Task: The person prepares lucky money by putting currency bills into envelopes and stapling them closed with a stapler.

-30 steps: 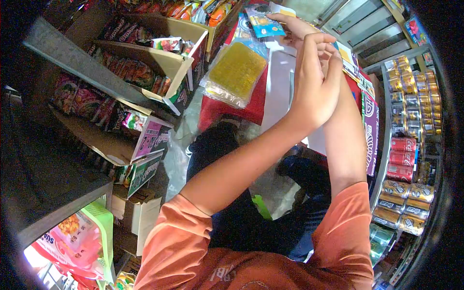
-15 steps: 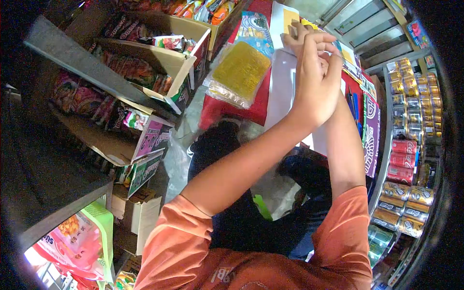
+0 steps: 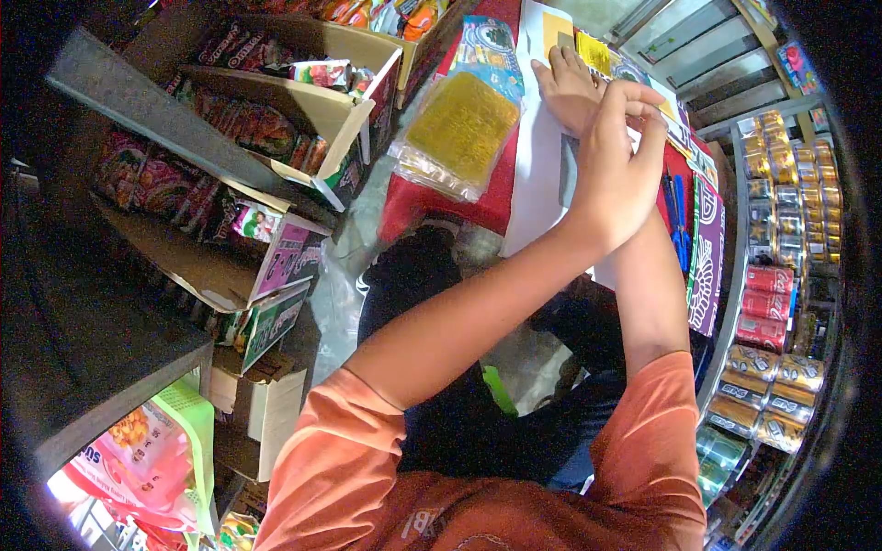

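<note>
My arms cross over a red-covered table. The left hand is above the right wrist, with its fingers loosely bent, the thumb apart and nothing visible in it. Beyond it, my right hand rests palm down with fingers spread on white paper, near a tan piece and a yellow packet. Left of the paper are a clear-wrapped gold pack and a blue printed packet. Blue pens lie right of my forearm.
Open cartons of packets stand at the left, beside a dark shelf edge. A purple printed box borders the table's right side. Farther right, a rack holds red cans and gold cans. A slatted frame is behind.
My left hand has shifted slightly right and down, away from the right hand's fingers. More of my right hand now shows, lying flatter and a little lower.
</note>
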Demonstrator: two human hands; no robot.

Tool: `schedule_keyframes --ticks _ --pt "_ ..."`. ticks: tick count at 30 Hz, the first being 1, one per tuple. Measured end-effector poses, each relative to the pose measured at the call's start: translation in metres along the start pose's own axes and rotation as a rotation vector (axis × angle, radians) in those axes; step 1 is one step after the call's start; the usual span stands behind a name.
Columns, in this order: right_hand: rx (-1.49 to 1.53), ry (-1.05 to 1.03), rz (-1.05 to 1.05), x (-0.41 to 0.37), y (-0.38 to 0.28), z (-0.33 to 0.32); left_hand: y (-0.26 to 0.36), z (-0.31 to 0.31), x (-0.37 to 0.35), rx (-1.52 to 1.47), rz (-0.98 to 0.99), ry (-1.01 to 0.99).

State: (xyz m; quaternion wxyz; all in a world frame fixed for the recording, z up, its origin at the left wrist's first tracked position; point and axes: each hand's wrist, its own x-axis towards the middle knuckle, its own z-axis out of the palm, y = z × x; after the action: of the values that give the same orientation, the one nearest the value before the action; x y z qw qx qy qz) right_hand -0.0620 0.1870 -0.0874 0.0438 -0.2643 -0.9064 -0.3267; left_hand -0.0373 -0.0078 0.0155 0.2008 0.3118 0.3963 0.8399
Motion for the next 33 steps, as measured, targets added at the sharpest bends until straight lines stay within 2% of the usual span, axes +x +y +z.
schedule_keyframes --ticks 4,5,7,11,13,16,18,21,22,25,27,29,30,33 --pt "0.010 0.179 0.055 -0.008 0.005 0.002 -0.002 -0.003 0.003 -0.013 -0.005 -0.010" --pt "-0.034 0.236 0.082 -0.025 -0.007 -0.050 -0.004 -0.004 0.006 -0.026 -0.015 -0.016" --pt "0.180 0.279 0.204 -0.032 -0.012 -0.078 -0.015 -0.009 0.012 0.080 0.005 -0.026" --pt "1.198 0.179 0.571 -0.011 0.023 -0.038 -0.033 -0.014 0.022 0.154 -0.003 0.022" --pt "1.706 0.109 0.747 -0.004 0.045 -0.020 -0.047 -0.016 0.025 0.237 -0.002 -0.025" --pt "1.555 -0.005 0.879 0.000 0.076 -0.009 -0.051 -0.019 0.024 0.382 -0.046 -0.076" --pt "1.659 -0.131 1.049 -0.005 0.081 -0.010 -0.064 -0.020 0.022 0.543 -0.016 -0.099" --pt "1.866 -0.117 1.052 -0.016 0.071 -0.060 -0.070 -0.025 0.020 0.769 0.000 -0.234" --pt "1.798 -0.180 1.125 -0.012 0.080 -0.047 -0.071 -0.027 0.021 0.786 0.013 -0.241" --pt "1.759 -0.172 1.038 -0.005 0.086 -0.043 -0.079 -0.024 0.026 0.818 0.083 -0.220" --pt "1.648 -0.312 0.962 0.003 0.091 -0.040 -0.087 -0.021 0.028 0.828 0.166 -0.146" --pt "1.540 -0.445 0.881 0.016 0.094 -0.036 -0.094 -0.020 0.032 0.813 0.182 -0.170" --pt "1.577 -0.383 0.847 0.025 0.097 -0.023 -0.096 -0.021 0.032 0.814 0.185 -0.196" --pt "1.394 -0.320 1.019 0.027 0.062 -0.095 -0.099 -0.019 0.029 0.845 0.164 -0.267"
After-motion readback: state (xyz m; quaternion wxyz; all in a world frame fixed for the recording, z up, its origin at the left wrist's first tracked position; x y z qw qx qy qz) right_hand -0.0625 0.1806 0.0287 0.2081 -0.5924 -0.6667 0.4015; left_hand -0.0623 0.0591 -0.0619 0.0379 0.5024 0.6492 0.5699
